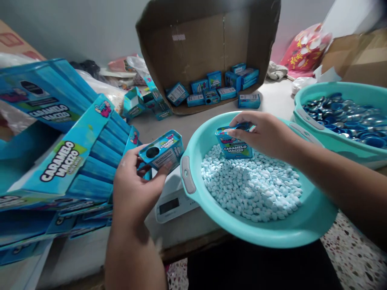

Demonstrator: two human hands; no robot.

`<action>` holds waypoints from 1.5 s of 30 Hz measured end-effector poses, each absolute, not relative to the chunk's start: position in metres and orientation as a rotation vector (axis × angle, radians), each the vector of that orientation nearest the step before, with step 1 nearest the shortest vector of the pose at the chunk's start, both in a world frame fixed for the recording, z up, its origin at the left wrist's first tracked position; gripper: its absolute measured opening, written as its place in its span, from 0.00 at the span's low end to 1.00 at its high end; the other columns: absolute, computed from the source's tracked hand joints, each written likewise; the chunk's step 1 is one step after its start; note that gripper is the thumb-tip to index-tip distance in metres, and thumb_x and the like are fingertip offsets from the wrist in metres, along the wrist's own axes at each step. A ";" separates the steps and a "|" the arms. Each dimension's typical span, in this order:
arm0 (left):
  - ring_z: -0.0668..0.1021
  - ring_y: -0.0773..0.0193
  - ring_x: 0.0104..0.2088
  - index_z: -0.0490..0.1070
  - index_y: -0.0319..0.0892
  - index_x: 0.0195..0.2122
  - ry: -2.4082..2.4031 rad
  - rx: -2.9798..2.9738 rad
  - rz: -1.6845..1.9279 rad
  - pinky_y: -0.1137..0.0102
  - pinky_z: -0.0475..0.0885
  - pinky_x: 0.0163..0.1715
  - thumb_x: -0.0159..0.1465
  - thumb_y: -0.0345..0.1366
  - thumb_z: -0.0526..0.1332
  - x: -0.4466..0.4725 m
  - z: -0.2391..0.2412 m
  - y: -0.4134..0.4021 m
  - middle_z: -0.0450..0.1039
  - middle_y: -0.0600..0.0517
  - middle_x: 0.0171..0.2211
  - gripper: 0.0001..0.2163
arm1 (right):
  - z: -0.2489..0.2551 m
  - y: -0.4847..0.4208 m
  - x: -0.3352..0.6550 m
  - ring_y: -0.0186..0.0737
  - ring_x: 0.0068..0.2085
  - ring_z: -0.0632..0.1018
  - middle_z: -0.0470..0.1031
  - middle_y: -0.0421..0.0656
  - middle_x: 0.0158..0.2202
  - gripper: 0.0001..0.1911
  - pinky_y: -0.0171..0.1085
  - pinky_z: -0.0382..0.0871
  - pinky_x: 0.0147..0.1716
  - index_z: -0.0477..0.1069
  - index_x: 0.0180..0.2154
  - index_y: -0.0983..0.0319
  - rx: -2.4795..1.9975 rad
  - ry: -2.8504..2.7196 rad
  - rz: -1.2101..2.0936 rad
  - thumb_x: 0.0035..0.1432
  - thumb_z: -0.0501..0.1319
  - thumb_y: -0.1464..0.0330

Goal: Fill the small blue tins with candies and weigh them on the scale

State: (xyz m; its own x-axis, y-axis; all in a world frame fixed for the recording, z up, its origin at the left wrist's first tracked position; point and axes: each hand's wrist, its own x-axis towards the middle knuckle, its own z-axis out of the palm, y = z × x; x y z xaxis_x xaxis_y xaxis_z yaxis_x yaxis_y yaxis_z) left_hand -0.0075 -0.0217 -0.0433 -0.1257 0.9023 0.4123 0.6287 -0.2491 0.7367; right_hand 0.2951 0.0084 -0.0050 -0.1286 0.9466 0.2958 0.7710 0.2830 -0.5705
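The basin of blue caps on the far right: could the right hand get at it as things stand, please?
Probably yes. The right hand holds a small candy box over the basin of white candies, and the basin of blue caps sits just beside it with nothing between, though its grip is occupied.

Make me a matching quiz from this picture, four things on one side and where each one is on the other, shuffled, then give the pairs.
Things:
1. pale blue candies
2. blue caps
3. scale
4. box with round hole

Places:
A. in the left hand
B. in the far right basin
C. in the near basin
D. on the table, beside the near basin

Pairs: 1-C, 2-B, 3-D, 4-A
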 end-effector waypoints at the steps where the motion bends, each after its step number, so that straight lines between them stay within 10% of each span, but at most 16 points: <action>1: 0.81 0.52 0.42 0.71 0.46 0.55 1.732 1.721 1.250 0.60 0.79 0.40 0.53 0.37 0.71 -0.010 -0.043 -0.022 0.77 0.47 0.45 0.26 | -0.005 0.009 0.295 0.37 0.29 0.72 0.77 0.40 0.32 0.13 0.40 0.64 0.30 0.77 0.39 0.58 -1.550 -1.947 0.370 0.60 0.65 0.55; 8: 0.80 0.50 0.48 0.63 0.45 0.64 1.774 1.685 1.129 0.58 0.80 0.44 0.49 0.39 0.73 -0.022 -0.044 -0.026 0.71 0.41 0.55 0.40 | -0.010 0.011 0.294 0.38 0.29 0.73 0.78 0.42 0.33 0.16 0.40 0.65 0.30 0.78 0.40 0.59 -1.603 -1.966 0.335 0.59 0.65 0.53; 12: 0.77 0.54 0.55 0.70 0.44 0.57 1.624 1.730 1.435 0.57 0.73 0.60 0.55 0.40 0.72 -0.011 -0.039 -0.033 0.75 0.46 0.51 0.28 | -0.013 0.013 0.296 0.39 0.29 0.73 0.78 0.43 0.34 0.18 0.41 0.66 0.30 0.78 0.42 0.58 -1.626 -1.981 0.279 0.58 0.65 0.52; 17: 0.81 0.57 0.47 0.78 0.48 0.47 1.660 1.761 1.621 0.58 0.78 0.52 0.66 0.39 0.65 -0.001 -0.028 -0.042 0.79 0.51 0.45 0.10 | -0.014 0.013 0.297 0.40 0.29 0.73 0.78 0.44 0.35 0.19 0.43 0.67 0.30 0.78 0.42 0.57 -1.658 -2.010 0.287 0.59 0.64 0.50; 34: 0.80 0.58 0.43 0.78 0.44 0.43 1.690 1.726 1.849 0.57 0.77 0.49 0.65 0.34 0.63 0.002 -0.028 -0.038 0.77 0.50 0.40 0.07 | -0.012 0.011 0.295 0.38 0.29 0.72 0.77 0.44 0.34 0.18 0.41 0.66 0.30 0.77 0.42 0.59 -1.694 -2.000 0.306 0.59 0.64 0.53; 45: 0.80 0.43 0.50 0.55 0.49 0.69 1.868 1.695 0.933 0.48 0.78 0.48 0.50 0.35 0.74 -0.020 -0.045 -0.031 0.72 0.40 0.57 0.46 | -0.016 0.015 0.298 0.39 0.29 0.73 0.78 0.42 0.34 0.17 0.42 0.66 0.29 0.77 0.41 0.57 -1.711 -1.947 0.317 0.58 0.64 0.52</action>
State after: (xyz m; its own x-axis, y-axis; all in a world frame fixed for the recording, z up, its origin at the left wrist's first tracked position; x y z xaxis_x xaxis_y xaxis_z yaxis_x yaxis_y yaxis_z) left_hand -0.0197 -0.0315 -0.0447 -0.1450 0.9831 0.1121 0.6798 0.0166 0.7332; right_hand 0.2981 0.0153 -0.0155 -0.0630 0.9714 0.2287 0.8487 0.1728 -0.4999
